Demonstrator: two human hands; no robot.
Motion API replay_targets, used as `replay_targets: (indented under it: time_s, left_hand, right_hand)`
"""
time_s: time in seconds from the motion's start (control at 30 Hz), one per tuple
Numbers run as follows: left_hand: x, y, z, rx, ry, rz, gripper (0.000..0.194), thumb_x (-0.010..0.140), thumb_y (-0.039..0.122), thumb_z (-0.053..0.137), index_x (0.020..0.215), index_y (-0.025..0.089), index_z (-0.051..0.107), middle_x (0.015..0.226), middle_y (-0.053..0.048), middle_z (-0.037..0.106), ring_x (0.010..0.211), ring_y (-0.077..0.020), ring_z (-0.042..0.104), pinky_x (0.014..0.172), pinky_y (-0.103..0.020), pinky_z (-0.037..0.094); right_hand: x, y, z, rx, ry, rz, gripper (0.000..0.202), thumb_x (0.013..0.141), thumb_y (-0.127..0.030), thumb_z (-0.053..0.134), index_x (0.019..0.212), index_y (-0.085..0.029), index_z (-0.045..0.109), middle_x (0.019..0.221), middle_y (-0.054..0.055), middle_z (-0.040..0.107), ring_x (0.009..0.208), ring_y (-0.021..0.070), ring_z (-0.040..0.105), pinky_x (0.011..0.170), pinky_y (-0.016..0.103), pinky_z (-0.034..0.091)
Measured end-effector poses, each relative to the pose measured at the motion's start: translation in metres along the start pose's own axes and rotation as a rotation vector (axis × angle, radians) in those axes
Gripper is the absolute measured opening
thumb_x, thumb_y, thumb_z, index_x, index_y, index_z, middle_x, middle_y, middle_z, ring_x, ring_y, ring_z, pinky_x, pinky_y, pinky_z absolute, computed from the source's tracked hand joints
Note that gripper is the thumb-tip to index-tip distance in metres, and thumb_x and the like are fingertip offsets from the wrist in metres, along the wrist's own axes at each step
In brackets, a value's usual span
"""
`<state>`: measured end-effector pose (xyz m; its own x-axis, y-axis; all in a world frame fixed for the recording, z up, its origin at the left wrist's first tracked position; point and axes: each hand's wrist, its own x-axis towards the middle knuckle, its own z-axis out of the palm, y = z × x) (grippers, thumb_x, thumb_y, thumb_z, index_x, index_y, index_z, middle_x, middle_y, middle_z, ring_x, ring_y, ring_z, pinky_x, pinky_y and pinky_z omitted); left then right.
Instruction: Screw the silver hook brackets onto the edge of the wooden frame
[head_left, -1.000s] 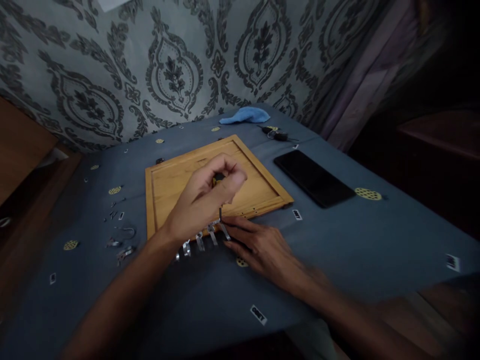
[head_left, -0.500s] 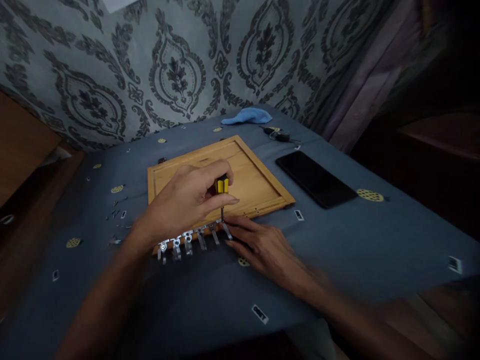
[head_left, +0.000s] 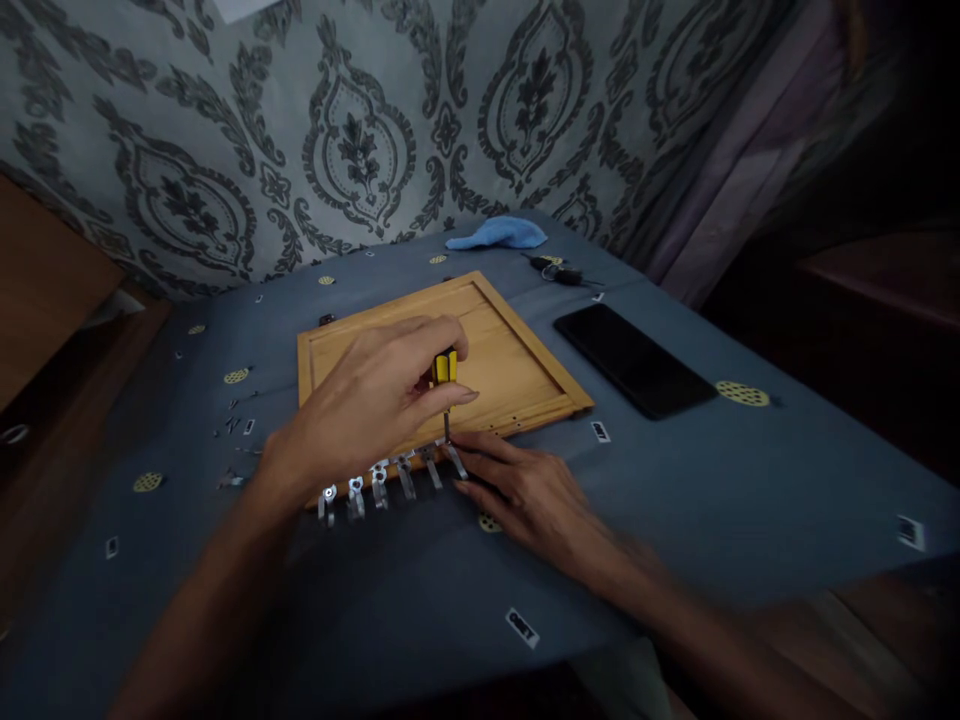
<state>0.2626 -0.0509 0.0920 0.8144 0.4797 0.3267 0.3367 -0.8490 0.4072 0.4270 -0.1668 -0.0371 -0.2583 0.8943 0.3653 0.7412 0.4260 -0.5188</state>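
Note:
My left hand [head_left: 375, 395] is closed around the yellow and black handle of a screwdriver [head_left: 445, 368]. The tool stands upright, its shaft pointing down onto the last metal hook [head_left: 454, 460] in a row along the near edge of a wooden panel [head_left: 510, 345]. From the right, my right hand [head_left: 525, 490] holds that same hook between its fingertips, close beside the screwdriver's tip. Several other silver hooks [head_left: 379, 485] hang over the panel's edge to the left. Whether a screw is under the tip is too small to tell.
A black phone [head_left: 634, 360] lies right of the panel. Behind it are a dark key-like item [head_left: 555, 270] and a blue cloth [head_left: 499, 234]. Small screws [head_left: 232, 426] and a metal piece [head_left: 231, 480] lie at the left on the blue tablecloth [head_left: 375, 620]. A patterned wall stands behind.
The camera view has shifted slightly. My left hand has turned a little with the screwdriver, whose handle shows a slightly different side. My right hand stays at the hook.

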Motion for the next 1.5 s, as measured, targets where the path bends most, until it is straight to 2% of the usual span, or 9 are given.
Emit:
replay_targets:
  time_s: [0.13, 0.37, 0.6, 0.7, 0.8, 1.0, 1.17, 1.37, 1.5]
  left_hand:
    - [-0.0011, 0.0023, 0.0001, 0.021, 0.007, 0.015, 0.01, 0.091, 0.021, 0.067, 0.099, 0.02, 0.061, 0.09, 0.0, 0.069, 0.072, -0.0159, 0.063, 0.068, -0.027, 0.044]
    - [-0.003, 0.0029, -0.0027, 0.046, 0.003, 0.065, 0.016, 0.091, 0.011, 0.06, 0.105, 0.019, 0.061, 0.102, -0.002, 0.072, 0.083, -0.0174, 0.065, 0.075, -0.028, 0.047]
    - [-0.0043, 0.0023, -0.0021, 0.128, -0.028, 0.015, 0.015, 0.097, 0.027, 0.063, 0.109, 0.018, 0.061, 0.105, -0.004, 0.07, 0.087, -0.0194, 0.066, 0.073, -0.029, 0.046]
    - [-0.0036, 0.0016, -0.0008, 0.147, -0.006, 0.016, 0.011, 0.094, 0.021, 0.065, 0.105, 0.019, 0.062, 0.103, -0.003, 0.072, 0.085, -0.0189, 0.066, 0.073, -0.028, 0.046]
    - [-0.0036, 0.0006, -0.001, 0.098, 0.019, 0.042, 0.016, 0.092, 0.017, 0.067, 0.107, 0.02, 0.062, 0.103, -0.002, 0.073, 0.083, -0.0178, 0.066, 0.073, -0.027, 0.047]
    - [-0.0067, 0.0018, -0.0044, 0.103, -0.018, 0.049, 0.022, 0.094, 0.019, 0.064, 0.116, 0.019, 0.062, 0.118, -0.006, 0.072, 0.1, -0.0207, 0.067, 0.084, -0.029, 0.05]
    - [-0.0056, 0.0035, -0.002, 0.123, -0.026, 0.004, 0.02, 0.092, 0.015, 0.065, 0.112, 0.016, 0.063, 0.108, -0.006, 0.074, 0.096, -0.021, 0.069, 0.081, -0.03, 0.049]
    - [-0.0048, 0.0022, -0.0024, 0.039, -0.016, 0.048, 0.02, 0.09, 0.01, 0.063, 0.108, 0.02, 0.062, 0.101, -0.002, 0.074, 0.091, -0.0191, 0.068, 0.08, -0.029, 0.048]
    - [-0.0061, 0.0044, -0.0072, 0.114, -0.094, 0.026, 0.019, 0.096, 0.016, 0.058, 0.114, 0.019, 0.061, 0.107, -0.003, 0.073, 0.092, -0.0192, 0.069, 0.079, -0.029, 0.049]
  right_hand:
    - [0.0001, -0.0004, 0.0003, 0.007, 0.001, 0.003, 0.032, 0.1, -0.018, 0.058, 0.129, -0.022, 0.072, 0.132, 0.01, 0.072, 0.104, 0.0257, 0.076, 0.082, 0.039, 0.067]
    - [-0.0013, 0.0012, 0.0014, 0.007, 0.003, 0.002, 0.028, 0.101, -0.02, 0.057, 0.124, -0.02, 0.073, 0.133, 0.011, 0.072, 0.104, 0.0263, 0.076, 0.082, 0.039, 0.067]
    - [-0.0008, 0.0, -0.0001, -0.001, 0.008, 0.004, 0.031, 0.1, -0.019, 0.06, 0.127, -0.022, 0.072, 0.133, 0.01, 0.072, 0.107, 0.0252, 0.076, 0.085, 0.036, 0.066]
    - [-0.0011, 0.0, -0.0005, -0.015, 0.002, 0.004, 0.031, 0.099, -0.018, 0.059, 0.127, -0.022, 0.072, 0.133, 0.01, 0.072, 0.107, 0.0251, 0.076, 0.084, 0.036, 0.066]
    - [-0.0014, 0.0005, -0.0001, -0.017, 0.001, 0.005, 0.029, 0.1, -0.02, 0.057, 0.125, -0.021, 0.073, 0.133, 0.01, 0.072, 0.105, 0.0254, 0.076, 0.083, 0.037, 0.066]
    - [-0.0009, -0.0001, 0.0004, -0.003, 0.002, 0.005, 0.029, 0.1, -0.019, 0.058, 0.124, -0.02, 0.074, 0.131, 0.011, 0.072, 0.104, 0.0259, 0.076, 0.082, 0.039, 0.067]
    - [-0.0005, -0.0004, 0.0007, -0.011, 0.0, 0.009, 0.029, 0.1, -0.02, 0.057, 0.124, -0.02, 0.074, 0.133, 0.011, 0.072, 0.102, 0.0268, 0.077, 0.08, 0.04, 0.067]
    - [-0.0005, 0.0004, 0.002, 0.001, 0.017, -0.007, 0.028, 0.101, -0.019, 0.056, 0.122, -0.019, 0.074, 0.131, 0.011, 0.072, 0.103, 0.0269, 0.077, 0.08, 0.04, 0.067]
    - [-0.0014, 0.0012, 0.002, -0.011, 0.029, -0.016, 0.026, 0.1, -0.019, 0.059, 0.121, -0.018, 0.074, 0.131, 0.011, 0.072, 0.101, 0.027, 0.077, 0.079, 0.039, 0.067]
